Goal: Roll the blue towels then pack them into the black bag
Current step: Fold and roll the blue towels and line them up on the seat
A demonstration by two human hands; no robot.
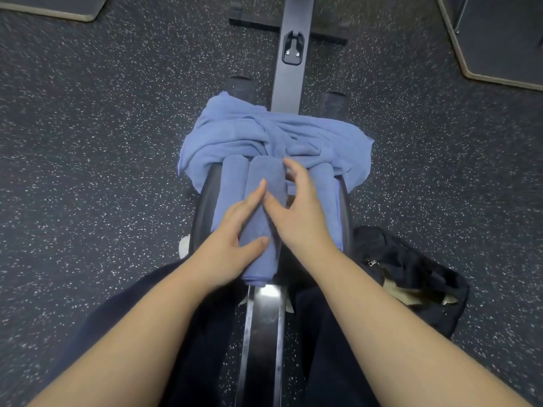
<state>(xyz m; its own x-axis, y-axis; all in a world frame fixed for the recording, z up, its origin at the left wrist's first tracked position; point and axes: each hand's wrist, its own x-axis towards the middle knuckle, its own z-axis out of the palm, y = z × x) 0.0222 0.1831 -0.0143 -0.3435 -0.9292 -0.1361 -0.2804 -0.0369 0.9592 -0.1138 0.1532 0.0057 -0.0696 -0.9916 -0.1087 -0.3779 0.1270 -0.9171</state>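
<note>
Head view: both hands on a rolled blue towel (264,207).
The left hand (232,239) grips the smooth, tight roll; the right hand (296,212) rests beside it, fingers spread.

You see a dark charcoal floor (88,142) flecked all over with small white and pale specks. On the black seat (202,207), the rolled towels (264,177) are a soft periwinkle blue, plain, with no print; the loose towels (249,133) heaped behind them are the same blue, a shade paler where the light falls on the folds. The rail (289,77) running away from you is dark grey to black, and its near stretch shows a bright white glare. The bag (411,274) on your right is black, with a tan lining showing at its mouth. Your trousers (338,348) are very dark navy. The mats (499,39) in the far corners are black, edged in dull beige.
</note>
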